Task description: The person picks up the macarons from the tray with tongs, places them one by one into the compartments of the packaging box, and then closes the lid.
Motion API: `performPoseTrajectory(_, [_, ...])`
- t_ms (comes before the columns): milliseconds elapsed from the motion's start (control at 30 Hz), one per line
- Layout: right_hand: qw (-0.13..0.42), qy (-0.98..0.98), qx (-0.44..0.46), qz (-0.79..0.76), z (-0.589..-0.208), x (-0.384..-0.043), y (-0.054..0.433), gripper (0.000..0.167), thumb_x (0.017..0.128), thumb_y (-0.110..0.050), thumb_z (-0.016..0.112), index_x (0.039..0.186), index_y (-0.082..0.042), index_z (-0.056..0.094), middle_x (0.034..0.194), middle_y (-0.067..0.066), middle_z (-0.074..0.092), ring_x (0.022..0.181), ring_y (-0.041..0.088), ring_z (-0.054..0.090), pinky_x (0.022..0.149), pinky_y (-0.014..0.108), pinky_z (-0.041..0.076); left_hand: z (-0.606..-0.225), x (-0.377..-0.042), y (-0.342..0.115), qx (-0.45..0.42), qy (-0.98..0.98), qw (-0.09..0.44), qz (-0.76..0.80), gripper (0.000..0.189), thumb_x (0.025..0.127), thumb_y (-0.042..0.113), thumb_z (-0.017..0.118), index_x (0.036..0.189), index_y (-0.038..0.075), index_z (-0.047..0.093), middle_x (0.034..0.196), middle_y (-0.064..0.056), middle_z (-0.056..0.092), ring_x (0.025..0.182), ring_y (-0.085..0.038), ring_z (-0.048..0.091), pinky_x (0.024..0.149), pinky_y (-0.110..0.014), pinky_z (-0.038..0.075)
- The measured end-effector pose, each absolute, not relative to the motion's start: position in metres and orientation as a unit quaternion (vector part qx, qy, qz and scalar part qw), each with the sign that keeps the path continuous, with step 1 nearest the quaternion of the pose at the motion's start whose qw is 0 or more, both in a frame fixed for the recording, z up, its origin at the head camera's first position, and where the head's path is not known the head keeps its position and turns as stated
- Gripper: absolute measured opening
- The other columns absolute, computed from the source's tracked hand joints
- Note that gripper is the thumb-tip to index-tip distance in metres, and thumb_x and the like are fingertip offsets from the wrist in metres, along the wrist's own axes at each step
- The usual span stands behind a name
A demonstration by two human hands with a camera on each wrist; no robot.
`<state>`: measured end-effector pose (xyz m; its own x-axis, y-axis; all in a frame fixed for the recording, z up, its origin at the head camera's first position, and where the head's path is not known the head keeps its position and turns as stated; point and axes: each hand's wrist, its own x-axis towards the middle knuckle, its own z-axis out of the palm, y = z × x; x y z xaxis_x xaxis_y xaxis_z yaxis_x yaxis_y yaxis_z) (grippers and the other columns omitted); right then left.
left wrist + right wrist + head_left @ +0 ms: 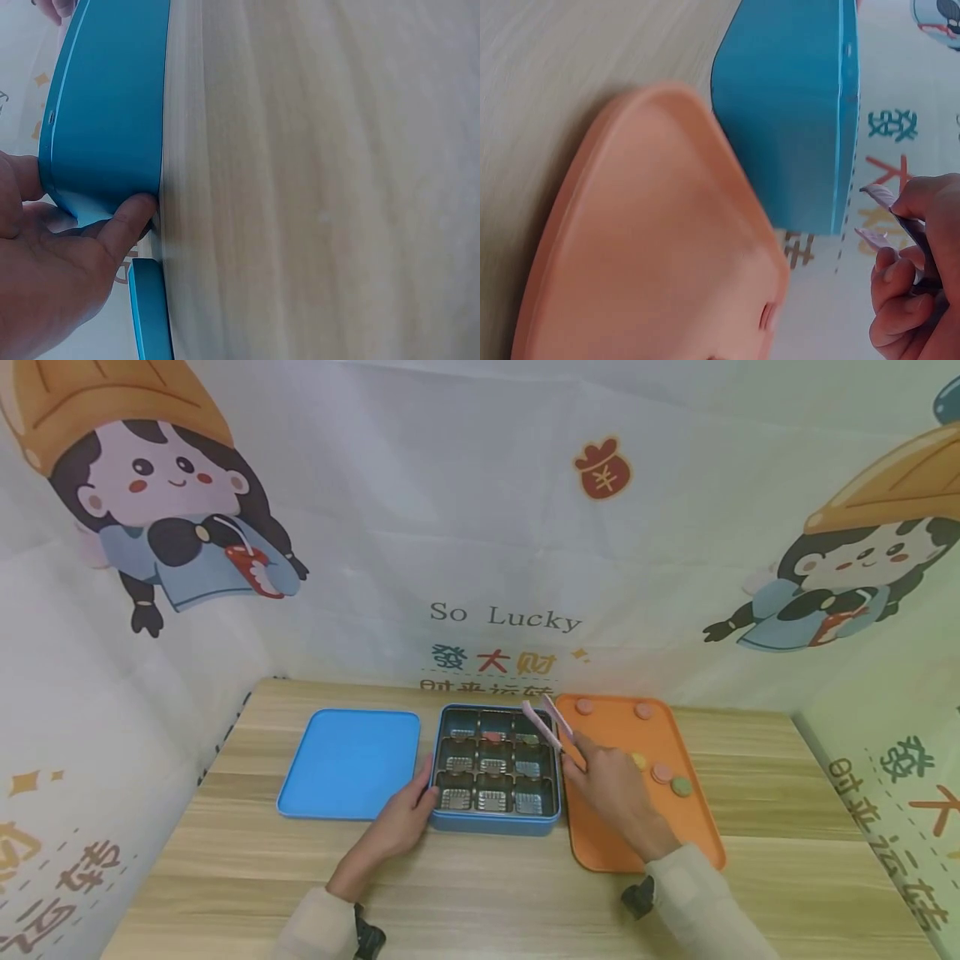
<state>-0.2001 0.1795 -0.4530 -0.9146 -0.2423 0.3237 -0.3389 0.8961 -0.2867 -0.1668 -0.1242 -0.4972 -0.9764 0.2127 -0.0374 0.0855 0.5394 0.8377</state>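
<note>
Pink tongs [542,725] are gripped in my right hand [611,781], their tips apart over the back right corner of a blue tin box [495,822]. In the right wrist view the tong tips [881,196] have nothing between them. My left hand [405,814] rests against the box's left side near the front corner; in the left wrist view its extended fingers [127,225] touch the blue wall. Dark dividers split the box into several compartments. A red macaron [491,737] lies in the back middle one, and a green macaron [530,739] in the back right.
An orange tray [600,839] lies right beside the box, bearing pink macarons [583,706], a yellow one [638,761] and a green one [681,787]. Left of the box lies a flat blue lid [352,764]. A printed cloth [480,527] hangs behind the wooden table [465,902].
</note>
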Motion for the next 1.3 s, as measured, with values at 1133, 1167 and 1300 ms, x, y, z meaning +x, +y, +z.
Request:
performPoseTrajectory(1133, [0.089,-0.980,0.062,0.165,-0.479,-0.229,0.233,0.020,0.096,-0.020,0.063,0.094,0.000,0.062,0.054,0.002,0.045,0.043,0.014,0.039,0.038,0.026,0.028,-0.493,-0.166,-0.125,0.080,0.872,0.072,0.478,0.057,0.107,0.016,0.037,0.157,0.000,0.015,0.160,-0.021,0.024,0.147,-0.038,0.025,0.119,-0.052,0.025])
performPoseTrajectory(1167, [0.087,-0.980,0.062,0.165,-0.480,-0.229,0.233,0.020,0.096,-0.020,0.063,0.094,0.000,0.062,0.054,0.003,0.045,0.044,0.014,0.039,0.038,0.026,0.028,-0.493,-0.166,-0.125,0.080,0.872,0.072,0.477,0.057,0.107,0.016,0.037,0.157,0.000,0.015,0.160,-0.021,0.024,0.147,-0.038,0.025,0.119,-0.052,0.025])
performPoseTrajectory(1300, [0.083,-0.981,0.060,0.166,-0.481,-0.232,0.233,0.021,0.096,-0.020,0.061,0.091,0.001,0.061,0.056,0.004,0.047,0.045,0.016,0.041,0.039,0.027,0.030,-0.494,-0.166,-0.125,0.082,0.873,0.071,0.476,0.056,0.108,0.016,0.037,0.157,-0.001,0.015,0.160,-0.022,0.024,0.147,-0.038,0.025,0.119,-0.052,0.025])
